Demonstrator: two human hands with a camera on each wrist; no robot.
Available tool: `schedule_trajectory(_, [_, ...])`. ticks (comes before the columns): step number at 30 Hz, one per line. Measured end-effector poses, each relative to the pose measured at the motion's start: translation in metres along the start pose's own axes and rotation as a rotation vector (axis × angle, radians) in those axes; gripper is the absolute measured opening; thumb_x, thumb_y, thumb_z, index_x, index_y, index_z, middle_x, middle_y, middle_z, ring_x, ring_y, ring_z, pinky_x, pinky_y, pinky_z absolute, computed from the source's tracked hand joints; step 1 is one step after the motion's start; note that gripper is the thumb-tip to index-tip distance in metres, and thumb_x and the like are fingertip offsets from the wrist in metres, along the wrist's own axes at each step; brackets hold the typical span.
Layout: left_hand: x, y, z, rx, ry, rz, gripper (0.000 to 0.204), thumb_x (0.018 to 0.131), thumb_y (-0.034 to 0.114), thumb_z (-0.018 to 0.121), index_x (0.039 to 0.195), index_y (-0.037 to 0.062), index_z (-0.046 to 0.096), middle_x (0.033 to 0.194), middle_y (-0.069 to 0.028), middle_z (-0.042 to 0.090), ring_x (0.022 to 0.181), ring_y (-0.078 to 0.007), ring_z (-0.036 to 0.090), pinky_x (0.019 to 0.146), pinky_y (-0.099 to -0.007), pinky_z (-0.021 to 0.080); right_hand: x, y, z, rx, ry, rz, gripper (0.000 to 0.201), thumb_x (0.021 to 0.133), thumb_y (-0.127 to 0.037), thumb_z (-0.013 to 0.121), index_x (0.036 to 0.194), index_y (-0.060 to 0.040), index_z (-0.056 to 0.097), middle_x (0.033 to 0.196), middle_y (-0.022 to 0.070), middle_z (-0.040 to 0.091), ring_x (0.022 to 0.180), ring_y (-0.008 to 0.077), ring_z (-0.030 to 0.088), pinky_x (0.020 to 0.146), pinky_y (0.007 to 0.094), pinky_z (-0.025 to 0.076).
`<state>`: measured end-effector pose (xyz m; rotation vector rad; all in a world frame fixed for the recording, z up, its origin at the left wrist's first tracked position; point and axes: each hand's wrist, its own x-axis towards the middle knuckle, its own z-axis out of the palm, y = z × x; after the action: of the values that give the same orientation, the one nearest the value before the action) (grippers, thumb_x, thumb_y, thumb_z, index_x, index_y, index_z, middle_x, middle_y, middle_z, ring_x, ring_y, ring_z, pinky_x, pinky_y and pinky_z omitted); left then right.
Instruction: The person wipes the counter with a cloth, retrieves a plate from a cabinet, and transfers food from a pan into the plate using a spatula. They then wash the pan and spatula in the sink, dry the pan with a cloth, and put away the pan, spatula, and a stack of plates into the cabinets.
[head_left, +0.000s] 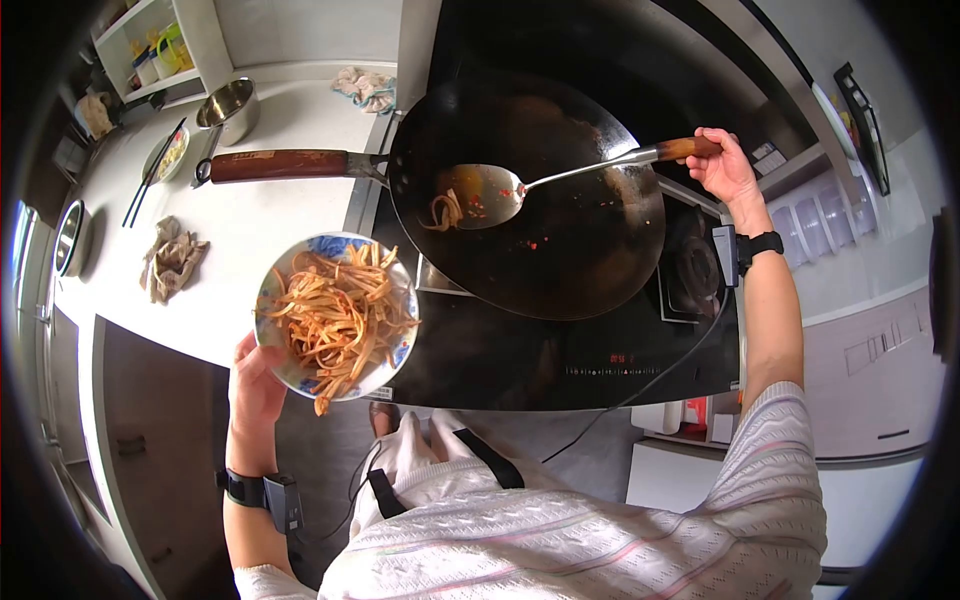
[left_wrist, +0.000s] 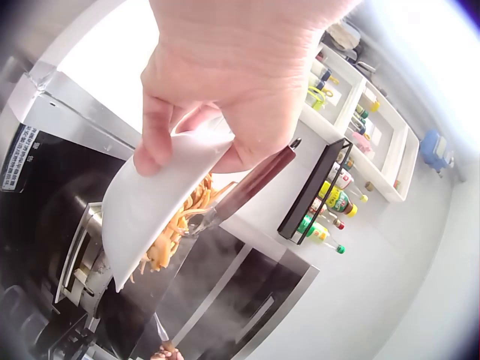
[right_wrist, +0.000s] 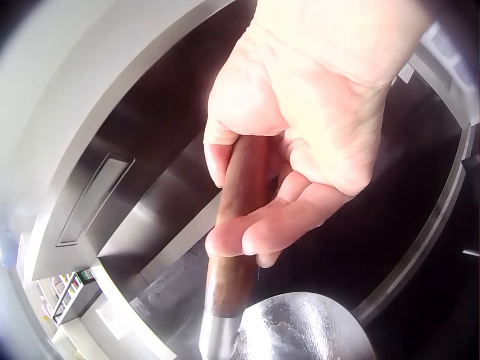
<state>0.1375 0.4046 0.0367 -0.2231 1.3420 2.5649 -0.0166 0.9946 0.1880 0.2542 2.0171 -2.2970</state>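
Note:
My left hand (head_left: 257,385) grips the rim of a white plate (head_left: 335,240) with a blue floral pattern, thumb over the edge and fingers beneath. Cooked brownish strips of food (head_left: 335,315) are heaped on it. In the left wrist view the plate (left_wrist: 150,202) shows mostly its white underside. My right hand (head_left: 728,172) holds a wok ladle (head_left: 590,166) by its wooden handle (right_wrist: 240,202), fingers curled round it. The ladle's metal bowl (head_left: 497,205) is over the black wok (head_left: 560,260), with reddish bits and a few strips in it.
The wok sits on a black cooktop (head_left: 520,360), its wooden handle (head_left: 280,166) reaching left over the white counter (head_left: 225,320). On the counter are a crumpled rag (head_left: 172,260), a metal pot (head_left: 232,112), chopsticks (head_left: 155,170) beside a small dish, and another cloth (head_left: 366,92).

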Motion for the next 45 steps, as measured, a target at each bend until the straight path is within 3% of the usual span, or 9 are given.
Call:
schedule_trajectory(7, [0.016,-0.001,0.008,0.015,0.025,-0.02,0.038,0.071,0.002,0.046,0.108,-0.0064,0.051,0.104,-0.0115,0.058,0.095,-0.0195,0.056,0.082,-0.0298,0.045,0.013,-0.017,0.026,-0.019,-0.16,-0.075,0.019,0.082,-0.02,0.052,0.089,-0.0048,0.06,0.075,0.0122,0.064,0.058,0.0239,0.064,0.049,0.032,0.053])
schedule_trajectory(13, [0.032,-0.007,0.005,0.023,-0.042,-0.039,0.033,0.071,0.004,0.048,0.102,-0.0053,0.054,0.1,-0.0105,0.06,0.092,-0.018,0.056,0.082,-0.0291,0.044,-0.039,-0.042,0.066,-0.037,-0.136,-0.246,0.019,0.084,-0.022,0.05,0.091,-0.0056,0.056,0.074,0.01,0.06,0.054,0.0208,0.06,0.046,0.0307,0.049])
schedule_trajectory(17, [0.039,-0.011,0.0,0.038,-0.071,-0.042,0.033,0.071,0.006,0.05,0.102,-0.0047,0.054,0.093,-0.0094,0.06,0.082,-0.0157,0.057,0.069,-0.0272,0.047,-0.103,-0.063,0.114,-0.089,-0.183,-0.341,0.018,0.085,-0.022,0.048,0.093,-0.0061,0.05,0.084,0.0115,0.06,0.057,0.0214,0.06,0.049,0.03,0.049])
schedule_trajectory(18, [0.038,-0.01,0.01,0.009,-0.008,-0.015,0.032,0.072,0.006,0.05,0.102,-0.0042,0.053,0.088,-0.0085,0.06,0.071,-0.014,0.057,0.056,-0.0249,0.047,-0.12,-0.064,0.127,-0.192,-0.232,-0.4,0.018,0.085,-0.022,0.047,0.092,-0.0061,0.049,0.087,0.0142,0.059,0.057,0.0227,0.06,0.05,0.0303,0.05])
schedule_trajectory(24, [0.039,-0.011,-0.002,0.012,-0.073,-0.053,0.033,0.072,0.007,0.051,0.103,-0.0043,0.052,0.084,-0.0078,0.06,0.06,-0.0122,0.057,0.045,-0.0225,0.045,-0.196,-0.056,0.193,-0.496,-0.355,-0.62,0.017,0.083,-0.021,0.053,0.087,-0.0055,0.046,0.093,0.0271,0.056,0.059,0.0291,0.061,0.056,0.0338,0.051])
schedule_trajectory(29, [0.041,-0.012,-0.01,0.007,-0.117,-0.053,0.035,0.072,0.007,0.051,0.105,-0.005,0.052,0.089,-0.0088,0.06,0.071,-0.014,0.059,0.057,-0.0243,0.049,-0.184,-0.052,0.159,-0.387,-0.234,-0.582,0.015,0.086,-0.02,0.046,0.09,-0.0059,0.047,0.09,0.0227,0.058,0.062,0.0264,0.061,0.056,0.0316,0.05])
schedule_trajectory(32, [0.039,-0.011,-0.009,-0.022,-0.094,-0.058,0.04,0.071,0.005,0.051,0.109,-0.0056,0.051,0.104,-0.0109,0.059,0.097,-0.019,0.055,0.087,-0.0304,0.041,-0.165,-0.046,0.103,-0.107,-0.07,-0.443,0.017,0.087,-0.021,0.045,0.093,-0.0057,0.048,0.085,0.0172,0.06,0.06,0.0238,0.061,0.054,0.0309,0.05])
schedule_trajectory(37, [0.038,-0.015,-0.015,-0.044,-0.089,-0.049,0.04,0.07,0.004,0.05,0.109,-0.0056,0.051,0.105,-0.0114,0.058,0.096,-0.019,0.055,0.085,-0.0303,0.042,-0.133,-0.041,0.018,-0.122,0.276,-0.251,0.02,0.084,-0.022,0.051,0.092,-0.0045,0.053,0.075,0.0119,0.061,0.056,0.023,0.063,0.049,0.0297,0.052])
schedule_trajectory(45, [0.029,-0.014,-0.011,-0.015,0.017,-0.03,0.042,0.069,0.002,0.047,0.11,-0.007,0.05,0.105,-0.0125,0.058,0.095,-0.0203,0.056,0.084,-0.0303,0.044,-0.082,-0.067,-0.017,-0.28,0.249,-0.124,0.021,0.083,-0.021,0.054,0.095,-0.0034,0.054,0.082,0.0145,0.061,0.059,0.0239,0.064,0.048,0.0304,0.053])
